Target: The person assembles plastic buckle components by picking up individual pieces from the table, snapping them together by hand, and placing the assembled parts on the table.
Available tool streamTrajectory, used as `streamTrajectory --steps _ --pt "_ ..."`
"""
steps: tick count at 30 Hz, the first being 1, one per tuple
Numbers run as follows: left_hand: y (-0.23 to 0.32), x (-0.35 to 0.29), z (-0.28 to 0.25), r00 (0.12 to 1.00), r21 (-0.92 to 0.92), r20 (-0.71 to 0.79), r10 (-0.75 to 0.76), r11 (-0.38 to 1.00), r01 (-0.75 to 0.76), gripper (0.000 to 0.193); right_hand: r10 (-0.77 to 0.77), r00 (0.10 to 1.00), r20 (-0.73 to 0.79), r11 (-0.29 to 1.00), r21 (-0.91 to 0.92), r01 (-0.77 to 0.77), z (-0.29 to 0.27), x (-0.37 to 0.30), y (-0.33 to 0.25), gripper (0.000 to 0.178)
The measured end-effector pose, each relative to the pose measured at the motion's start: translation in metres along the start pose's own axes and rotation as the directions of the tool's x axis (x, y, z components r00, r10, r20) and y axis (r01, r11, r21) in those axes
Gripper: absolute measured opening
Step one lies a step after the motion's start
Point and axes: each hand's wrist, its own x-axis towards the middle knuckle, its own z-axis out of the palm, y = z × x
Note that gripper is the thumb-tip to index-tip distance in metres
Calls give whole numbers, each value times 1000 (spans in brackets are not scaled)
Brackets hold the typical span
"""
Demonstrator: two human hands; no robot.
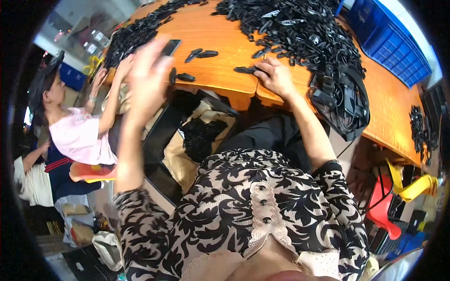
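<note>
My right hand point(277, 79) is closed at the front of the orange table point(225, 40), thumb and fingers on a small black elongated piece point(243, 70) that lies on the tabletop and points left. My left hand point(147, 82) is raised in front of the table edge, smeared by motion, so its fingers do not show clearly. Between the hands, a pair of similar black pieces point(207, 54) rests on the wood. Closer to my left hand lie another black piece point(186, 77) and a dark flat rectangular object point(172, 47), partly behind the fingers.
A large heap of black pieces point(300, 33) covers the back right, beside a blue crate point(393, 42). A black bag point(344, 103) hangs at the edge. Below is an open sack point(176, 159) holding black pieces. At left, a co-worker in a pink shirt point(84, 136) handles another pile point(133, 40).
</note>
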Motion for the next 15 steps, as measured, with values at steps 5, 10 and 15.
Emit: streamTrajectory --steps 5,10,15 --pt "16 -16 172 967 -191 250 41 982 8 52 16 1000 8 999 29 -16 0 -12 8 26" --pt "-2 -20 207 905 -404 420 -63 881 248 53 27 1000 11 994 103 -28 -2 -10 5 25" --pt "-9 -27 214 933 -393 322 -163 873 288 50 31 998 56 988 146 -39 -8 -9 1 26"
